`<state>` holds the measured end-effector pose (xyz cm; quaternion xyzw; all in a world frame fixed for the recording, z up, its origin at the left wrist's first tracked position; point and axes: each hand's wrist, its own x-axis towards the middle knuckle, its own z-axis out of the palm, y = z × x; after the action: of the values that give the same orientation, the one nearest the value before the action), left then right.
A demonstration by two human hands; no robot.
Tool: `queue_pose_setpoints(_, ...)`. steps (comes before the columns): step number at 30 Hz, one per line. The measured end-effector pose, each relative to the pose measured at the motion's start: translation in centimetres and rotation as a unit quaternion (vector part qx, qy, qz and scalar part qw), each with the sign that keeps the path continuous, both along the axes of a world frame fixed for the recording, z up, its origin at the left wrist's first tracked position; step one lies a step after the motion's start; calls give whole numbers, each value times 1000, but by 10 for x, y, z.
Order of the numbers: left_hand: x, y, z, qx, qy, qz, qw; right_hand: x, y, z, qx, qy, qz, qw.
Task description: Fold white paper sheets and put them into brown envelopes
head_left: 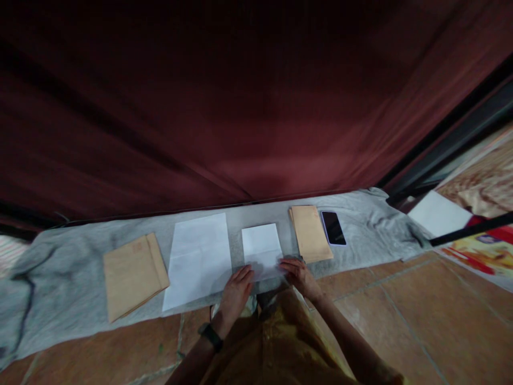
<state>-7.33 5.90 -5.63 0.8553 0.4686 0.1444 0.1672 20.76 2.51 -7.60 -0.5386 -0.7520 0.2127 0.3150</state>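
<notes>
A small folded white paper [262,247] lies on a grey cloth [60,267] spread on the floor. My left hand [237,291] rests flat on the paper's near left corner, fingers stretched out. My right hand [297,274] presses its fingertips on the near right corner, fingers slightly curled. A black band sits on my left wrist. A larger white sheet [199,259] lies just left of the folded paper.
Brown envelopes [132,274] lie at the left of the cloth and another stack [310,232] at the right, beside a dark phone [333,228]. A dark red curtain [240,107] hangs behind. Terracotta floor tiles [401,310] lie in front; printed papers [476,214] sit far right.
</notes>
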Motion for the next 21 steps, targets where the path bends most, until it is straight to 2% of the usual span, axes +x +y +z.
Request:
queue_pose_setpoints(4,-1,11,-1,-31,-106,67,992,-2,17,5,-29,44,-23,998)
queue_pose_setpoints(7,3,22,3,-82,-148,137,976,-5,29,7,-55,58,-46,996)
queue_pose_setpoints(10,5,30,7,-121,-146,182,965,-9,36,5,-60,50,-90,993)
queue_pose_setpoints(13,7,35,10,-136,-140,197,961,-15,37,3,-61,32,-122,990)
queue_pose_setpoints(21,19,46,19,-160,-102,232,954,-28,43,8,-132,-79,-202,967)
